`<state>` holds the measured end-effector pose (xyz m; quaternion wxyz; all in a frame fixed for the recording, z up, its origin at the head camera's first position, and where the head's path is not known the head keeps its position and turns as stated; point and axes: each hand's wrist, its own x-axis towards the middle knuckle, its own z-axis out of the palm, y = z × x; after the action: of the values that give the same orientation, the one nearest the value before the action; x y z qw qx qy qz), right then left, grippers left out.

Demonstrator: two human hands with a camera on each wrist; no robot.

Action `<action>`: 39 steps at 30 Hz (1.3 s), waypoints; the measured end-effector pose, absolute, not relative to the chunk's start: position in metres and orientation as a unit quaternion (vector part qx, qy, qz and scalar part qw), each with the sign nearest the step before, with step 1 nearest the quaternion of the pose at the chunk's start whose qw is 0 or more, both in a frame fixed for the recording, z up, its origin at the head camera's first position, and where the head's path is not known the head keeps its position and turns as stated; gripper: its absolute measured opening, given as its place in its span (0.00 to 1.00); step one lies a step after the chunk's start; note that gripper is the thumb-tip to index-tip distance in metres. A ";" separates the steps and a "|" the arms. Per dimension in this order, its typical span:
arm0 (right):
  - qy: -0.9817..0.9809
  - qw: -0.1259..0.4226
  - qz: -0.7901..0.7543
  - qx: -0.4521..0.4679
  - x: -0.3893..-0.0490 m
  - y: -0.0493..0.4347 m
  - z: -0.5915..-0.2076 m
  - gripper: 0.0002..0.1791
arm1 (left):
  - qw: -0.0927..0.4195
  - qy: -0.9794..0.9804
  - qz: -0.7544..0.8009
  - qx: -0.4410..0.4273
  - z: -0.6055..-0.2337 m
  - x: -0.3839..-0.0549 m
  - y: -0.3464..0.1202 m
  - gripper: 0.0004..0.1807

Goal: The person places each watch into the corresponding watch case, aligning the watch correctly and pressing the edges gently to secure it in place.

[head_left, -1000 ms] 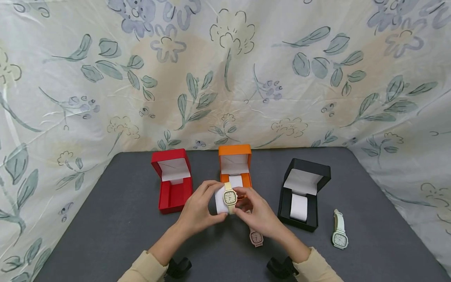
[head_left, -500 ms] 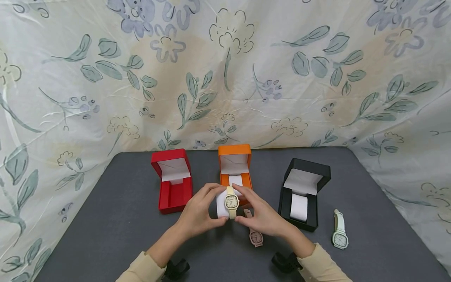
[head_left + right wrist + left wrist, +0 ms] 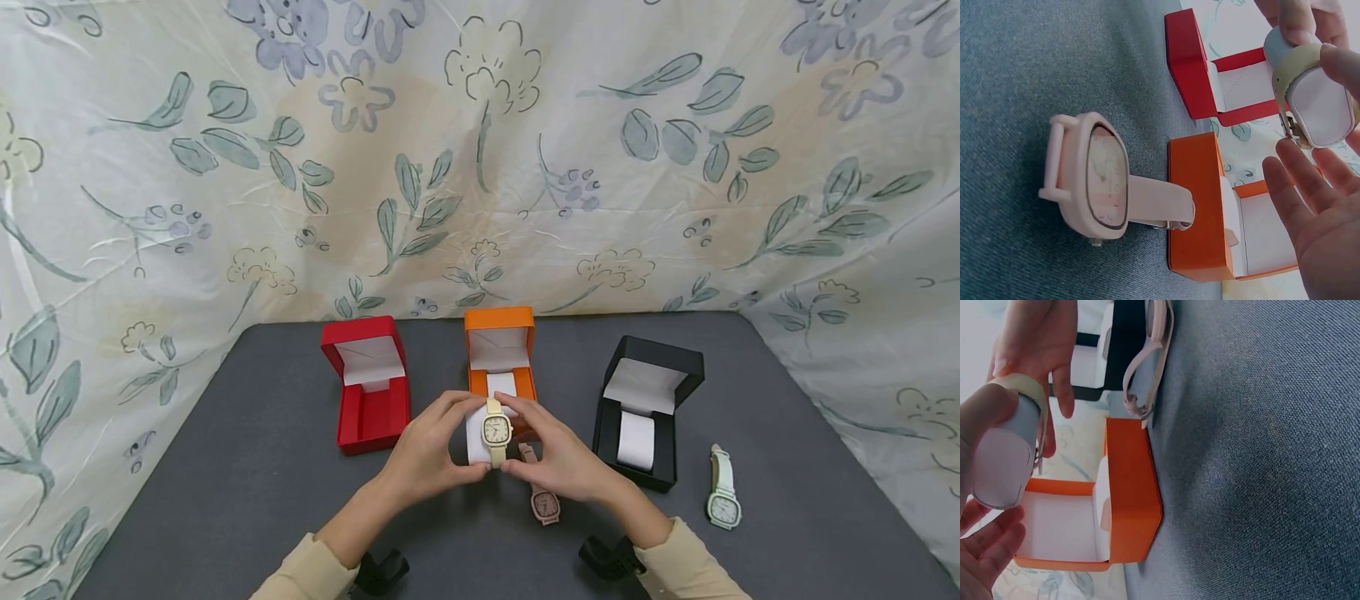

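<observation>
careful, it could slip!

from far away, i look through the head camera first. the cream watch [image 3: 496, 430] is up above the dark table [image 3: 225, 500], in the middle, strapped round a white pillow [image 3: 476, 440]. the left hand [image 3: 426, 447] curls its thumb and fingers on the pillow's left end. the right hand [image 3: 557, 454] pinches the other end, where the watch sits. i think the pillow could pop out if one hand squeezes harder than the other. the pink watch [image 3: 545, 505] lies just below the right hand, so a drop could land on it, or a low wrist could bump it. the orange box [image 3: 498, 317] stands open right behind the hands, and i think knuckles might knock it.

now the left wrist camera. the left thumb presses near the strap [image 3: 1025, 386], and the pillow's flat end faces me. the strap covers only part of the pillow, so i guess it could slide off if the pillow tips.

last, the right wrist camera. the right thumb touches the strap, and the fingertips are close to the buckle [image 3: 1293, 128]. i cannot tell if the buckle is done up. if it is loose, i think a tug could free the watch and let it fall. the pink watch looks near the orange box, but i cannot tell if they touch.
</observation>
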<state>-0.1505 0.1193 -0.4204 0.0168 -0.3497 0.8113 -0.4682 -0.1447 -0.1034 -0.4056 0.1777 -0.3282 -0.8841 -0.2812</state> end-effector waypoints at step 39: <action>0.808 0.002 -0.470 -0.354 -0.147 0.125 -0.419 0.44 | 0.118 -0.862 -0.343 -0.354 -0.410 -0.144 -0.100 0.45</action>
<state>-0.1473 0.1251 -0.4188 0.0017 -0.3540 0.8084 -0.4703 -0.1437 -0.0995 -0.4100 0.1184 -0.3542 -0.8618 -0.3431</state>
